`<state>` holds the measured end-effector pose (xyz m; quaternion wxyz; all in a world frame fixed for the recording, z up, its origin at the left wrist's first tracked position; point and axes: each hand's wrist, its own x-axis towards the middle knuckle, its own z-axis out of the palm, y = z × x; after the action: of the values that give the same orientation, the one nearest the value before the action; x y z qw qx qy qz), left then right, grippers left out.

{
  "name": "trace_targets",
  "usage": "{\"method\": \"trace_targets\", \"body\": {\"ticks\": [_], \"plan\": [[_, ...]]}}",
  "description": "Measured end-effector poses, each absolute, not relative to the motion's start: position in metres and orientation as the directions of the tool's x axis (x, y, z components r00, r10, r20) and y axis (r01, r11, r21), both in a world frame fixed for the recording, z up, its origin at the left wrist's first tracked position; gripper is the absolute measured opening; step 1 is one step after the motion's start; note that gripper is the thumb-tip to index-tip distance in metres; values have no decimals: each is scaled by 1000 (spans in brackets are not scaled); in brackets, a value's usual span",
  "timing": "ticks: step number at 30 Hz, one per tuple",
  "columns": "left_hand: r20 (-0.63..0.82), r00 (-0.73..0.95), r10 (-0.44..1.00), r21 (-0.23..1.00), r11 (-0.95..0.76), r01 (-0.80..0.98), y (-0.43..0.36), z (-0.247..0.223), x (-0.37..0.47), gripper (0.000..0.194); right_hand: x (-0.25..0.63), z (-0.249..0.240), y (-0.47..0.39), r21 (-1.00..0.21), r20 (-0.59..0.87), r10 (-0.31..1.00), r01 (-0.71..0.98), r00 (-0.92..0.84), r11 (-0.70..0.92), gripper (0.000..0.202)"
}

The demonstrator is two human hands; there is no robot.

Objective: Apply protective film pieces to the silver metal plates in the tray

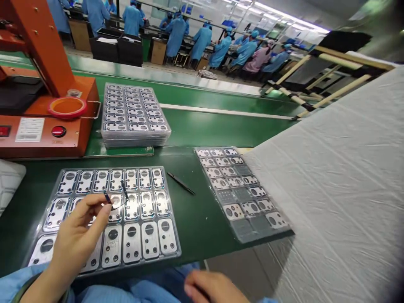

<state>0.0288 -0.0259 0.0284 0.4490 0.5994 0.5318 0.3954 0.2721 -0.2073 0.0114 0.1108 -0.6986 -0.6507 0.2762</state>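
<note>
My left hand (80, 231) pinches a thin, dark, U-shaped strip (125, 192) between thumb and fingertips, just above a clear plastic tray (176, 246). In the tray's compartments lie rows of silver metal plates (131, 242) with round and small holes. Some plates in the upper rows have a dark outline along their edges. Low at the front edge of the table, my right hand (217, 286) is loosely curled, with nothing visible in it; the frame's bottom cuts it off. Black tweezers (181, 182) lie on the green table right of the tray.
A second tray (233, 227), partly filled with plates, lies to the right beside a white sheet (344, 168). Behind are stacked filled trays (135, 136) and an orange machine (47, 139) with a roll of tape (67, 107). People in blue gowns (202, 42) work farther back.
</note>
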Motion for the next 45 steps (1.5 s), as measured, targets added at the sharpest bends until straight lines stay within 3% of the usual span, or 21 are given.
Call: {"method": "trace_targets", "body": {"ticks": [3,4,9,14,19,23,27,31,39,41,45], "plan": [[99,256,961,931,-181,317,-45,13,15,14,269,13,-191,-378,148,987,919,-62,114,35],[144,308,940,922,-240,303,-51,7,10,10,265,9,-185,-314,207,973,934,-105,167,42],[185,476,860,928,-312,202,-75,-19,-9,12,244,-24,-166,-186,151,972,961,-178,205,52],[107,345,933,949,-199,244,-69,-26,-8,8,235,-34,-153,-184,153,979,970,-133,161,52],[1,285,958,968,-72,241,-52,-21,10,16,237,-29,-136,-319,211,973,934,-94,159,44],[-106,294,950,987,65,144,-47,-8,23,20,238,-11,-118,-641,319,933,763,164,85,28],[-159,307,938,986,133,105,-46,5,32,21,228,9,-100,-907,50,975,417,218,-47,22],[-148,331,932,987,117,111,-47,7,35,20,218,13,-92,-950,-86,987,287,139,-123,25],[-106,407,907,982,29,189,-53,6,35,14,218,7,-97,-935,-19,995,351,101,-54,18],[-39,389,920,974,-51,219,-54,4,36,16,216,6,-101,-928,22,990,371,140,-32,18],[243,337,910,875,-355,330,-58,-2,38,30,213,1,-109,-942,104,945,336,309,-6,16]]}}
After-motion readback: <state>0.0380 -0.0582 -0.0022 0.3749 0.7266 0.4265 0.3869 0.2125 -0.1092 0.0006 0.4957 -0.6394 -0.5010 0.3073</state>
